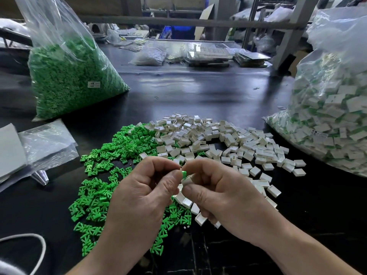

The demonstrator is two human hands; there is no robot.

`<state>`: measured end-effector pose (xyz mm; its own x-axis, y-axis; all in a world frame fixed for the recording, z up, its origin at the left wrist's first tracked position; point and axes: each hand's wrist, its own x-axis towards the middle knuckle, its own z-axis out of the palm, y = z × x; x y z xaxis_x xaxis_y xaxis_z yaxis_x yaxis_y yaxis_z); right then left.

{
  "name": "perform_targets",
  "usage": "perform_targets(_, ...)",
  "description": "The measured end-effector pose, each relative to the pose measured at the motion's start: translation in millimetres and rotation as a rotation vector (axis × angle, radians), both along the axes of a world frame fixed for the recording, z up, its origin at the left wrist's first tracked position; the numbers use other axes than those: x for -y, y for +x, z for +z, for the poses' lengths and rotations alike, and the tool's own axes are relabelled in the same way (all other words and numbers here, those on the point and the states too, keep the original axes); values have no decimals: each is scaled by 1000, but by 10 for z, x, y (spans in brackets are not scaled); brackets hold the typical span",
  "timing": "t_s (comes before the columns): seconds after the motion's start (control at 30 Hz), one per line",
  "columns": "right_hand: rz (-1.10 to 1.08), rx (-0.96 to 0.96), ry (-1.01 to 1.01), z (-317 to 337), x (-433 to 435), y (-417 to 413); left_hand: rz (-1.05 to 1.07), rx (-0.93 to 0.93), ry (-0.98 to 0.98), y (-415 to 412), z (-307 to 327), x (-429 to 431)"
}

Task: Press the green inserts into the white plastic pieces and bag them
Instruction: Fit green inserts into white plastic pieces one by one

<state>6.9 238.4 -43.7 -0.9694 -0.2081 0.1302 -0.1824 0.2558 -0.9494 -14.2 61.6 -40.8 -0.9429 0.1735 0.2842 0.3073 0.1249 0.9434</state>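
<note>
Here, a green insert (pixel 184 173) is pinched by the left hand (pixel 143 187) against a white piece (pixel 187 180) pinched by the right hand (pixel 224 195), above the table's (pixel 198 92) front edge.

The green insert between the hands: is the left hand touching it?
Touching. The head view shows the left hand pinching the green insert between thumb and forefinger, no gap visible, beside the white piece that the right hand holds.
</note>
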Motion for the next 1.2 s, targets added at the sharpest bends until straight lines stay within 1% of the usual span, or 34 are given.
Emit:
perform_targets(0.17,-17,111,-165,-4,-32,-25,-18,0,-5,8,11,13)
perform_targets(0.3,1,231,-399,8,-15,-45,-28,-8,0,14,17,17)
perform_targets(0.33,-3,253,-428,16,-12,-51,-37,-1,11,4,21,21)
perform_targets(0.4,6,264,-427,28,-7,-47,-99,66,99,-13,30,25)
perform_targets(0.53,64,270,-404,55,2,-17,-294,342,349,-14,10,-1)
perform_targets(0.67,176,368,-497,104,-5,-9,-545,542,567,-1,5,-20)
perform_targets(0.73,212,396,-512,130,-6,0,-603,600,623,-16,7,2)
perform_targets(0.9,197,426,-472,140,-13,-4,-598,677,653,-45,-15,17)
perform_targets(1.03,188,399,-421,166,-4,18,-598,705,679,-53,-36,18)
perform_targets(1.2,145,412,-527,142,67,17,-532,624,737,-3,-60,-54)
